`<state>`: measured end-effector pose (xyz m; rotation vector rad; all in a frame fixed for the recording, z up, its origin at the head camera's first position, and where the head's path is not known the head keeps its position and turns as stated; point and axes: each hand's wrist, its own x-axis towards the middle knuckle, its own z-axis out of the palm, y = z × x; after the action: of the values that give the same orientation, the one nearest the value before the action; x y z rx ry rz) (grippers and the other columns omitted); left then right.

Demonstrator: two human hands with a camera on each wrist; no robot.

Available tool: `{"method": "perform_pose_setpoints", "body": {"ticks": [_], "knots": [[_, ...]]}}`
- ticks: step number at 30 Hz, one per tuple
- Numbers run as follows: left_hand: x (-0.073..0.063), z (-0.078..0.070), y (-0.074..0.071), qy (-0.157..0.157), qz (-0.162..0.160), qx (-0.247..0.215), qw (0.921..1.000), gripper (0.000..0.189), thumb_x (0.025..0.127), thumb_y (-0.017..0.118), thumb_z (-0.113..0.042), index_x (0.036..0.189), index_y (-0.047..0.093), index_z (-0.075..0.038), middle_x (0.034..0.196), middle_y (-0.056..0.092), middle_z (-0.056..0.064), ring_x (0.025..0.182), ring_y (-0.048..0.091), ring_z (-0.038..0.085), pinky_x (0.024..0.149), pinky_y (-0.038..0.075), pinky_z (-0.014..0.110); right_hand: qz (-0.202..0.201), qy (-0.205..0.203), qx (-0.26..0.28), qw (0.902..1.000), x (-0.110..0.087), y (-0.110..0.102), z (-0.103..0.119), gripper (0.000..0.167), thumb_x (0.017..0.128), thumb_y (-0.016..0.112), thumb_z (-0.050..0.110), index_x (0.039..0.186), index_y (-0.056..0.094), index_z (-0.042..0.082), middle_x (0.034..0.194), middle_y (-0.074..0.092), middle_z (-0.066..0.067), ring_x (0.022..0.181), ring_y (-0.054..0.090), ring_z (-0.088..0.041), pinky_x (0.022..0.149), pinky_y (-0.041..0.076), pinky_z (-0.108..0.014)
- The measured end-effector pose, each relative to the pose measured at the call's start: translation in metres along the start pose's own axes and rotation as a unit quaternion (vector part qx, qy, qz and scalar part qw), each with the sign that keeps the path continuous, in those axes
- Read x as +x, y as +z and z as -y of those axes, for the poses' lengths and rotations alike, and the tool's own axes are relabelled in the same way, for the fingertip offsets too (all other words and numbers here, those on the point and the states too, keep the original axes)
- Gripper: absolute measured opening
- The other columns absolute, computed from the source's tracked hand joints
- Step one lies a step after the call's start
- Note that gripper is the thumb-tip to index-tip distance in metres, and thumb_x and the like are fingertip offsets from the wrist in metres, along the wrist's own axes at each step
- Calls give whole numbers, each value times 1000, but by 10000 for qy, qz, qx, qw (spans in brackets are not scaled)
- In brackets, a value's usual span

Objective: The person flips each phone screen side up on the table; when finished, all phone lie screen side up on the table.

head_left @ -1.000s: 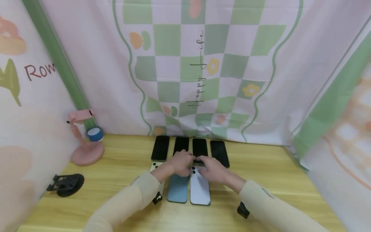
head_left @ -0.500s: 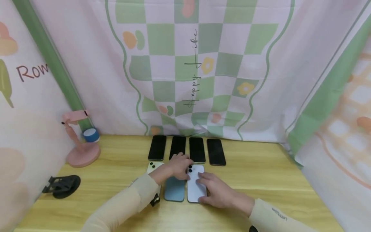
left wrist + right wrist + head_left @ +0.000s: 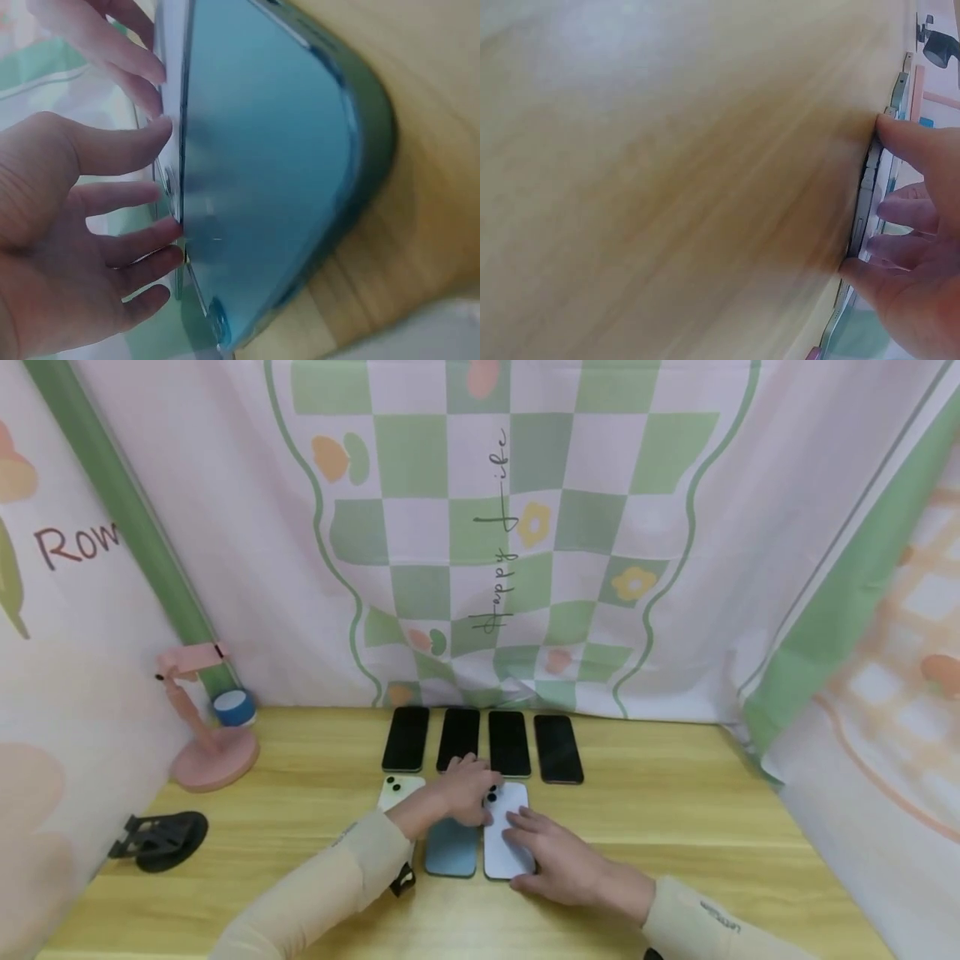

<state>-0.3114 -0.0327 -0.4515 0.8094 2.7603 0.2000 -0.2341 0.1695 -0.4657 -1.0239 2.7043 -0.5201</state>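
Note:
A white phone [image 3: 504, 852] lies face down on the wooden table, its camera lenses at the far end. My left hand [image 3: 459, 789] is at its upper left corner, fingertips along the far edge and thumb on the near-left side. In the left wrist view, this hand's [image 3: 67, 247] fingers are loosely extended against the phone's edge. My right hand [image 3: 566, 860] rests over the white phone's right side, fingertips on its back and thumb at the lower right corner. A blue phone [image 3: 452, 852] lies directly left, partly beneath my left hand.
Behind stands a row of several black-screened phones [image 3: 508, 743]. A pale yellow phone [image 3: 397, 792] lies left, partly covered by my left forearm. Farther left are a pink stand [image 3: 213, 758], a blue and white round object [image 3: 234, 707] and a black folding stand [image 3: 160, 842]. A patterned curtain [image 3: 480, 527] hangs behind.
My right hand has moved from the white phone's far end down to its right side and lower corner. My left hand stays at the upper left corner. The camera view has shifted slightly.

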Motion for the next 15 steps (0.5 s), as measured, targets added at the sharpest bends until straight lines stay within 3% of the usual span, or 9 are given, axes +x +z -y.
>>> {"method": "perform_pose_setpoints", "body": {"ticks": [4,7,12,15], "knots": [[3,1,-1,-72,-161,-610,9980,51,88,77,-17,137,65,-17,137,67,7,123,56,27,115,43,53,8,-63,-25,10000,1,-2,0,62,89,82,32,139,62,0,155,51,-26,145,48,-49,115,46,-59],[7,1,-1,-156,-299,-1193,9923,46,84,72,-7,129,67,-13,127,71,9,113,59,27,110,45,52,39,-45,-7,10000,0,-2,0,63,89,82,31,139,62,-1,155,51,-27,145,47,-50,115,46,-59],[12,1,1,-348,-432,-1841,9813,38,83,68,-4,121,64,-12,109,69,9,95,54,22,95,46,44,37,-76,52,10000,-1,-1,-1,66,91,79,31,144,57,-2,156,49,-29,146,45,-51,114,46,-60],[13,0,2,-378,-531,-2074,9761,36,84,66,-1,119,64,-11,111,68,10,95,54,21,89,46,39,-25,-154,38,9999,-1,1,-2,69,93,78,32,147,53,-2,157,47,-30,146,45,-51,115,45,-60]]}}
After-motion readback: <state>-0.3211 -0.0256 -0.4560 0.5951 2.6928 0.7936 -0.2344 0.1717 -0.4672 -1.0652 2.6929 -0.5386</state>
